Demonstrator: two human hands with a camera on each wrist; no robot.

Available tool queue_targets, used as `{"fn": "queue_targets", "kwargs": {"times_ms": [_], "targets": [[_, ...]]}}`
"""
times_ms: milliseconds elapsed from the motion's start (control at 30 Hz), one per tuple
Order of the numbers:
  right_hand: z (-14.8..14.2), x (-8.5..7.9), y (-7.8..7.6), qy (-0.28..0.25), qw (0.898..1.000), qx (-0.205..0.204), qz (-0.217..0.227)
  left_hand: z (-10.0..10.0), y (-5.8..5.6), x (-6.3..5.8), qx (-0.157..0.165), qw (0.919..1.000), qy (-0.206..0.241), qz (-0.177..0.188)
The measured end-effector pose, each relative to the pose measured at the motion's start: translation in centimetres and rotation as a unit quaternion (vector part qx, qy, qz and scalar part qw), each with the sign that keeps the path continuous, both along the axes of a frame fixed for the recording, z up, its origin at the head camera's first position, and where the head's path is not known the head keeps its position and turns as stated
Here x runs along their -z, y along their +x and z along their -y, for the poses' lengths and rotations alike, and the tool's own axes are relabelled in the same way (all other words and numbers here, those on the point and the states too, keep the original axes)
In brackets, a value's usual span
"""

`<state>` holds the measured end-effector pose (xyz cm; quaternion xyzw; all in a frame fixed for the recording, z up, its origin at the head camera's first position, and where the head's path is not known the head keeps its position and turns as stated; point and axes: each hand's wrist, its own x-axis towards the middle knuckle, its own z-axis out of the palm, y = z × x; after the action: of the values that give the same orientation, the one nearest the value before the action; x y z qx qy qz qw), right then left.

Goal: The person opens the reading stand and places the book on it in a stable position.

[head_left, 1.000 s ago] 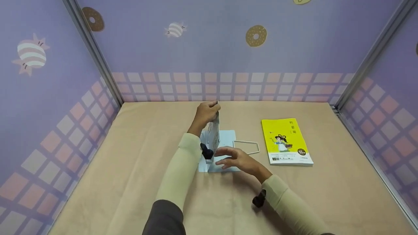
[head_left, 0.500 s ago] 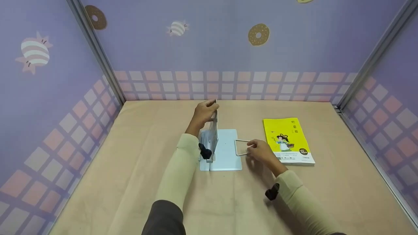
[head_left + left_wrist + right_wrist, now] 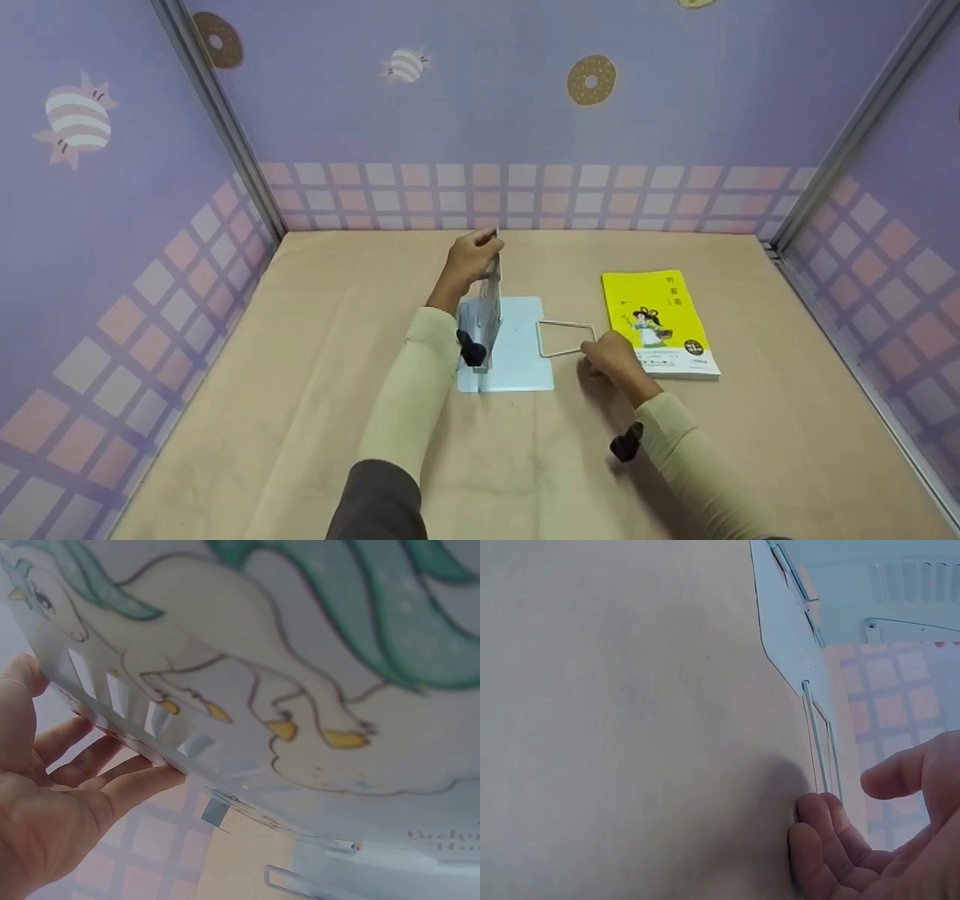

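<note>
Blue book stand [image 3: 519, 337] is sitting at centre on beige cloth [image 3: 322, 337], base lying flat, upright panel [image 3: 490, 311] with unicorn print standing nearly edge-on to the head view. Left to right: left hand [image 3: 470, 262] is pinching the panel's upper far edge, thumb one side, fingers the other. Wire loop [image 3: 566, 324] is sticking out right of the base. Right hand [image 3: 615, 354] is now reaching the loop's outer near corner, no longer beside the panel as a second ago; fingers are bending close together, thumb standing apart, can't tell if they're hooking the wire. Likely the loop is getting adjusted while the left hand is steadying. Yellow book [image 3: 656, 315] is lying flat near the right hand. Cloth is creasing lightly. Purple walls [image 3: 480, 112] with pink-white checks are enclosing everything, grey posts [image 3: 217, 120] lining the corners.
</note>
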<state>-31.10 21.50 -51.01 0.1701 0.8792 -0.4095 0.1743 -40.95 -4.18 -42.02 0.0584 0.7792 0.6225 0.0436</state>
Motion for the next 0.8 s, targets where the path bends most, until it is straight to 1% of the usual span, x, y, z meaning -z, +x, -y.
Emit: {"fn": "queue_targets", "kwargs": {"times_ms": [100, 167, 233, 300, 367, 467, 567, 667, 767, 800], "targets": [[0.0, 0.4, -0.3, -0.002, 1.000, 0.013, 0.007, 0.0, 0.0, 0.1, 0.000, 1.0000, -0.004, 0.001], [-0.1, 0.6, -0.5, -0.015, 1.000, 0.024, 0.007, 0.1, 0.0, 0.2, -0.001, 1.0000, -0.007, 0.001], [-0.2, 0.7, -0.7, -0.044, 0.998, 0.041, 0.005, 0.1, 0.0, 0.1, -0.003, 1.0000, -0.009, -0.002], [-0.3, 0.8, -0.8, -0.096, 0.993, 0.065, -0.002, 0.1, -0.1, 0.1, -0.003, 0.9999, -0.013, -0.006], [-0.5, 1.0, -1.0, -0.154, 0.984, 0.092, -0.016, 0.2, -0.2, 0.1, -0.004, 0.9998, -0.018, -0.010], [-0.5, 1.4, -1.1, -0.240, 0.962, 0.126, -0.034, 0.2, -0.3, 0.0, -0.002, 0.9998, -0.017, -0.010], [-0.3, 1.9, -1.1, -0.301, 0.943, 0.133, -0.058, 0.3, -0.3, 0.1, 0.002, 0.9999, -0.014, -0.006], [0.2, 2.3, -1.0, -0.342, 0.926, 0.131, -0.087, 0.3, -0.4, 0.2, 0.007, 0.9999, -0.009, -0.001], [0.8, 2.5, -0.9, -0.364, 0.915, 0.122, -0.120, 0.3, -0.4, 0.3, 0.009, 0.9999, -0.007, 0.000], [1.1, 2.6, -0.8, -0.366, 0.914, 0.119, -0.130, 0.3, -0.3, 0.3, 0.009, 0.9999, -0.006, 0.000]]}}
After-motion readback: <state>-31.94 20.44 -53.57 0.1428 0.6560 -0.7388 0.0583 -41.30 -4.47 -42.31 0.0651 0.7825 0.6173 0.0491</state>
